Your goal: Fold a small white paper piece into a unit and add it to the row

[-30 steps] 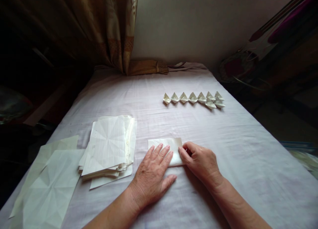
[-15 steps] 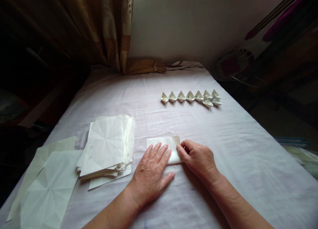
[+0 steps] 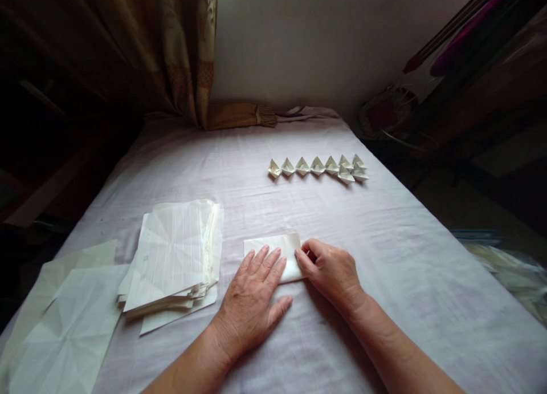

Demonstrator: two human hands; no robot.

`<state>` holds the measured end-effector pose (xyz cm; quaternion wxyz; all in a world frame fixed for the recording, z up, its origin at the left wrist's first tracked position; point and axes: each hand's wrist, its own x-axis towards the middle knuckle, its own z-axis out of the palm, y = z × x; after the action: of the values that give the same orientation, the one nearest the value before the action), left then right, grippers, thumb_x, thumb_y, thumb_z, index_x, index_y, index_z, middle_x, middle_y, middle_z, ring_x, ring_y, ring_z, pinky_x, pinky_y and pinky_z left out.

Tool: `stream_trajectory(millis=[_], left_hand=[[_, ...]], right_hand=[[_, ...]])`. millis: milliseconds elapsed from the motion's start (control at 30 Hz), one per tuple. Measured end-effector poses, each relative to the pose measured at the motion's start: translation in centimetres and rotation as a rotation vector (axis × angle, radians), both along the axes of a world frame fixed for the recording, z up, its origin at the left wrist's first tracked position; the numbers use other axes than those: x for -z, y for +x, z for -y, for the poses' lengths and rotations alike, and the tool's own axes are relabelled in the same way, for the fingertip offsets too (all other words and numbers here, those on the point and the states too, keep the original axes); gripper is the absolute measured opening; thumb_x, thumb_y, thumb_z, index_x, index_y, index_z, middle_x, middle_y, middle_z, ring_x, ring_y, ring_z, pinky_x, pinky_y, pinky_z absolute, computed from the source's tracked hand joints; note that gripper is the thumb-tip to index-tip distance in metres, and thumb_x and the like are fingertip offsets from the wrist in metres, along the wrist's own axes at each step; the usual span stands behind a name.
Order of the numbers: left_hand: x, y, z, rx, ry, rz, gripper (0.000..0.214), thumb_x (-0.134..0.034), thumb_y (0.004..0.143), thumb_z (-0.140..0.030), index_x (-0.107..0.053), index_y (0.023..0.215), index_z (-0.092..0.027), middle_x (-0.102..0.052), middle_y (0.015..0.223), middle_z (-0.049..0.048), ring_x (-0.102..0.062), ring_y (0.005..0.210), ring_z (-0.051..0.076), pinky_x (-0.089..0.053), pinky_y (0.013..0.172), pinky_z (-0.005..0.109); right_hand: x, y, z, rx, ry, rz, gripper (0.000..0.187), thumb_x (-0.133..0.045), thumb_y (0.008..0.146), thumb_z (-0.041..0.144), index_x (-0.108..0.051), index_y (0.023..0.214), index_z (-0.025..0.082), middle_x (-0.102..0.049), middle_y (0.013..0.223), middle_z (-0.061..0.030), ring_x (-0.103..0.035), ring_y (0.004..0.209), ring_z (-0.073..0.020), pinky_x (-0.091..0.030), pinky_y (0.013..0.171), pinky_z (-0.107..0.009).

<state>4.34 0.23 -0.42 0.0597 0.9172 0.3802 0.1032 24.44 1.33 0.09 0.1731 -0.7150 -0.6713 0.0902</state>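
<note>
A folded sheet of white paper [image 3: 289, 257] lies flat on the cloth in front of me. My left hand [image 3: 252, 297] rests on its left part, fingers stretched out and thumb spread to the side. At the paper's right edge, my right hand [image 3: 327, 268] is closed, with thumb and forefinger pinching that edge. To the left stands a stack of creased paper sheets [image 3: 171, 251], the top one lined. Farther back on the right, several small folded paper boats [image 3: 317, 166] stand in a row, a few of them doubled up at the right end.
Two loose creased sheets [image 3: 64, 337] overlap at the lower left. The surface is covered by a pale bedsheet [image 3: 231, 183]. A gold-brown curtain [image 3: 183, 57] hangs at the back left, against a wall [image 3: 290, 46]. Dark clutter flanks both sides.
The whole view has shifted slightly, so things appear a little farther left. Both hands keep the same hold on the folded paper.
</note>
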Motion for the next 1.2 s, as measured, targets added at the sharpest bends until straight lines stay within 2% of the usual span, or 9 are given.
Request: stream_trajectory(millis=[100,200,300,367,467,600,767,1033,1200], left_hand=[[-0.1,0.0,-0.1,-0.002,0.0,-0.002,0.061,-0.053,0.092,-0.047,-0.043,0.144,-0.018,-0.042,0.153,0.0085,-0.035,0.142,0.029,-0.029,0.118,0.049],[-0.1,0.0,0.0,-0.009,-0.001,0.007,0.06,-0.052,0.093,-0.047,-0.043,0.145,-0.018,-0.042,0.152,0.0084,-0.036,0.142,0.028,-0.028,0.118,0.048],[0.0,0.0,0.0,-0.011,-0.006,0.008,0.06,-0.052,0.093,-0.047,-0.043,0.145,-0.019,-0.042,0.153,0.0079,-0.035,0.142,0.028,-0.028,0.118,0.048],[0.1,0.0,0.0,-0.007,-0.004,0.003,0.06,-0.052,0.093,-0.047,-0.043,0.145,-0.018,-0.041,0.153,0.008,-0.034,0.143,0.028,-0.028,0.118,0.048],[0.1,0.1,0.0,-0.007,0.005,-0.002,0.061,-0.053,0.093,-0.047,-0.042,0.145,-0.018,-0.041,0.153,0.0079,-0.034,0.143,0.028,-0.027,0.118,0.048],[0.3,0.1,0.0,-0.012,0.006,0.005,0.061,-0.052,0.093,-0.047,-0.041,0.146,-0.018,-0.04,0.154,0.0074,-0.034,0.143,0.028,-0.025,0.119,0.047],[0.5,0.1,0.1,-0.027,0.006,0.038,0.058,-0.048,0.094,-0.05,-0.045,0.144,-0.019,-0.042,0.153,0.0057,-0.034,0.143,0.026,-0.023,0.12,0.045],[0.5,0.1,0.1,-0.03,0.018,0.029,0.058,-0.047,0.095,-0.05,-0.045,0.144,-0.019,-0.042,0.153,0.0055,-0.034,0.142,0.026,-0.023,0.12,0.045],[0.6,0.1,0.0,-0.021,0.024,0.014,0.059,-0.048,0.094,-0.05,-0.045,0.144,-0.018,-0.041,0.153,0.0059,-0.034,0.142,0.027,-0.023,0.119,0.046]], right_hand=[[0.1,0.0,0.0,0.027,0.004,-0.015,0.016,-0.057,0.085,0.035,-0.068,0.087,0.023,-0.07,0.063,0.0013,-0.064,0.057,-0.0165,-0.032,0.055,-0.025],[0.3,-0.1,0.0,0.047,0.017,-0.024,0.026,-0.057,0.084,0.036,-0.065,0.105,0.022,-0.069,0.062,0.0027,-0.064,0.056,-0.017,-0.032,0.055,-0.026],[0.4,0.0,0.0,0.057,0.016,-0.041,0.029,-0.058,0.084,0.035,-0.063,0.11,0.023,-0.068,0.062,0.0046,-0.063,0.054,-0.0166,-0.032,0.054,-0.026],[0.3,0.0,0.1,0.053,0.015,-0.053,0.027,-0.058,0.084,0.035,-0.063,0.108,0.023,-0.067,0.061,0.0053,-0.062,0.054,-0.0159,-0.031,0.054,-0.026],[0.0,0.0,0.2,0.006,0.021,-0.051,0.013,-0.058,0.086,0.033,-0.065,0.091,0.023,-0.068,0.064,0.0036,-0.062,0.057,-0.0148,-0.032,0.057,-0.026],[-0.3,-0.1,0.5,-0.098,0.094,-0.016,0.017,-0.058,0.086,0.03,-0.06,0.071,0.021,-0.065,0.07,-0.0001,-0.059,0.066,-0.0151,-0.035,0.063,-0.026],[-0.4,-0.4,0.6,-0.173,0.127,-0.018,0.019,-0.065,0.083,0.035,-0.059,0.074,0.021,-0.061,0.078,-0.0023,-0.056,0.074,-0.0176,-0.038,0.07,-0.027],[-1.0,0.2,1.1,-0.235,0.032,-0.052,0.02,-0.074,0.077,0.033,-0.06,0.084,0.022,-0.061,0.088,-0.0026,-0.056,0.086,-0.0208,-0.04,0.077,-0.031],[-1.2,0.7,1.2,-0.265,0.003,-0.072,0.023,-0.076,0.076,0.034,-0.058,0.083,0.022,-0.061,0.088,-0.0028,-0.056,0.085,-0.0209,-0.041,0.077,-0.032]])
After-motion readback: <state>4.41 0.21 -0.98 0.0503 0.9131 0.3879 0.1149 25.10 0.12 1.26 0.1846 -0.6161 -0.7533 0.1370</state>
